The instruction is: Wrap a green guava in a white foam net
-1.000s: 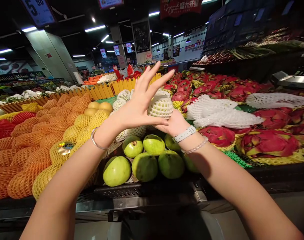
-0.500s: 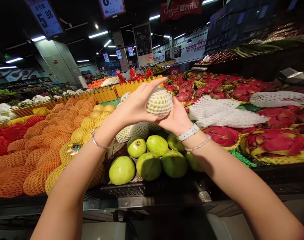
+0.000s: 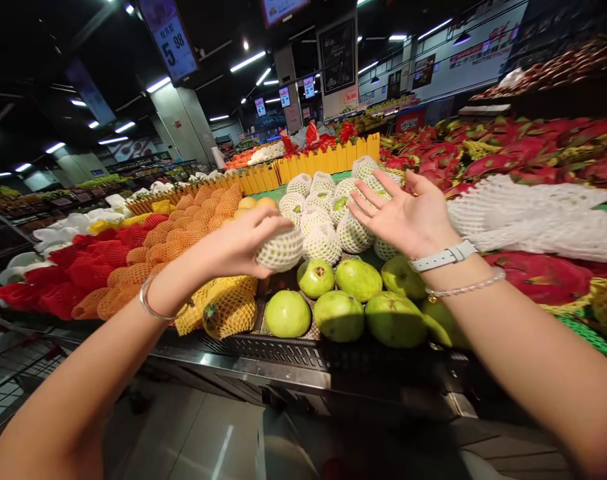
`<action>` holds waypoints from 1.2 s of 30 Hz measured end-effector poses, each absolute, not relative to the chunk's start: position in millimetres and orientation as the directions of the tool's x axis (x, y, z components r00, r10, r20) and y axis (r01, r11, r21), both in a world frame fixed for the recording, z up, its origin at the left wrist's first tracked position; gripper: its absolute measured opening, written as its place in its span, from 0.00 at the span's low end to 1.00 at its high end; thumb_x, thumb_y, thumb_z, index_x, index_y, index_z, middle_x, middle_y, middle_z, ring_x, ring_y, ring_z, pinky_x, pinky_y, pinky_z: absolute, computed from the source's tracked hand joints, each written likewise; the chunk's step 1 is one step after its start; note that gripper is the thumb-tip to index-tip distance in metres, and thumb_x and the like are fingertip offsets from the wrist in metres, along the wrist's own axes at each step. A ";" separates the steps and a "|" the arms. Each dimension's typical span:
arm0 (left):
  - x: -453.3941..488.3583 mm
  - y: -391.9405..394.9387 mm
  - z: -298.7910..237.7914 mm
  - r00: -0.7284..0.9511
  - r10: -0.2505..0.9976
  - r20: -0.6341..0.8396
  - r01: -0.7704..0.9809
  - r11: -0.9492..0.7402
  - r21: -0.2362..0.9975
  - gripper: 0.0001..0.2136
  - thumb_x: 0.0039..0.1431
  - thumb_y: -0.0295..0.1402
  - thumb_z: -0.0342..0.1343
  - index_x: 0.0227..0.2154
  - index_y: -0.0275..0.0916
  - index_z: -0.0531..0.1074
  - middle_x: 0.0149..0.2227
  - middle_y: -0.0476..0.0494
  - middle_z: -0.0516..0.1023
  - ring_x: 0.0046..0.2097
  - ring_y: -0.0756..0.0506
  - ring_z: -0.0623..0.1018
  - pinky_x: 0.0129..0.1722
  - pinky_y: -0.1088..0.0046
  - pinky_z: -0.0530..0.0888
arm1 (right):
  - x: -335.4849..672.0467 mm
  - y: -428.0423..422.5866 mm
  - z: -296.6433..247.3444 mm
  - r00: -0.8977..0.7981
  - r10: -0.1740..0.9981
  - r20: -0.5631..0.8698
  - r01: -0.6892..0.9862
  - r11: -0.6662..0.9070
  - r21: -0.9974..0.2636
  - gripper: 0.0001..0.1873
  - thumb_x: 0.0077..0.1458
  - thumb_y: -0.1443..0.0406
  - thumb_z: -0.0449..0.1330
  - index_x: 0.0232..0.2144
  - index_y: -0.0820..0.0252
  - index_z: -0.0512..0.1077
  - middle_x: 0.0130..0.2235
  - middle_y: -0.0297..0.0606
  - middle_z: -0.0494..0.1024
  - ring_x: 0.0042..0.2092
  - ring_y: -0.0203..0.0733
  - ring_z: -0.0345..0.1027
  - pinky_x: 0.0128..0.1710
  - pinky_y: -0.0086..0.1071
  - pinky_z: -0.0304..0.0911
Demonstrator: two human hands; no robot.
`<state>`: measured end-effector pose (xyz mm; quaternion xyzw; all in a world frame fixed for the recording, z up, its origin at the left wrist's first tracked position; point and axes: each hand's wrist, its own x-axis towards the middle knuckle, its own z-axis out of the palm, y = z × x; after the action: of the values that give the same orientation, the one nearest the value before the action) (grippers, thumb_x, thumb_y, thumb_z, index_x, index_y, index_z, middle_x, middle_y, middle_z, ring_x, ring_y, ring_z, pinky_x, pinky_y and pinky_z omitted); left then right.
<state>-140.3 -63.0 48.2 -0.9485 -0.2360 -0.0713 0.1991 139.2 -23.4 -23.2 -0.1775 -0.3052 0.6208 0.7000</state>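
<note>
My left hand (image 3: 238,243) grips a fruit wrapped in white foam netting (image 3: 280,249) and holds it over the left side of the display, just above a row of bare green guavas (image 3: 340,298). My right hand (image 3: 407,217) hovers open, palm up and fingers spread, above a pile of net-wrapped fruits (image 3: 328,213). It holds nothing. A white watch and a bead bracelet sit on the right wrist, a silver bangle on the left.
Orange and yellow netted fruits (image 3: 183,230) lie to the left, red dragon fruits (image 3: 528,157) and loose white foam nets (image 3: 523,217) to the right. A metal shelf edge (image 3: 283,357) runs along the front. A yellow fence divider (image 3: 328,163) stands behind. A price sign (image 3: 169,40) hangs overhead.
Both hands held the netted fruit together before. Now my right hand has let go and opened, and my left hand has carried the fruit down and to the left.
</note>
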 end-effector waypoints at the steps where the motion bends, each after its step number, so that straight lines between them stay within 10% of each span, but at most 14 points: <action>1: -147.3 -61.7 39.5 0.875 0.445 0.192 0.485 -0.800 -0.353 0.30 0.50 0.34 0.63 0.56 0.39 0.61 0.54 0.32 0.69 0.55 0.35 0.72 0.51 0.56 0.74 | 138.5 -24.6 -22.7 0.035 0.977 0.212 -0.757 0.164 -0.632 0.14 0.57 0.54 0.50 0.38 0.49 0.72 0.45 0.41 0.79 0.51 0.45 0.72 0.48 0.44 0.72; 36: -152.0 -20.7 -41.8 0.781 0.624 0.021 0.618 -0.768 -0.166 0.29 0.53 0.33 0.60 0.59 0.39 0.62 0.54 0.33 0.71 0.51 0.35 0.76 0.47 0.60 0.74 | 135.2 -62.3 4.7 -0.061 0.948 0.313 -0.572 0.224 -0.789 0.12 0.60 0.66 0.53 0.37 0.57 0.78 0.37 0.38 0.82 0.40 0.39 0.76 0.44 0.36 0.75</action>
<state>-152.0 -20.7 -41.8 -0.9401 -0.3303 0.0178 0.0820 135.2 -62.3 4.7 -0.2161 -0.4349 0.5842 0.6503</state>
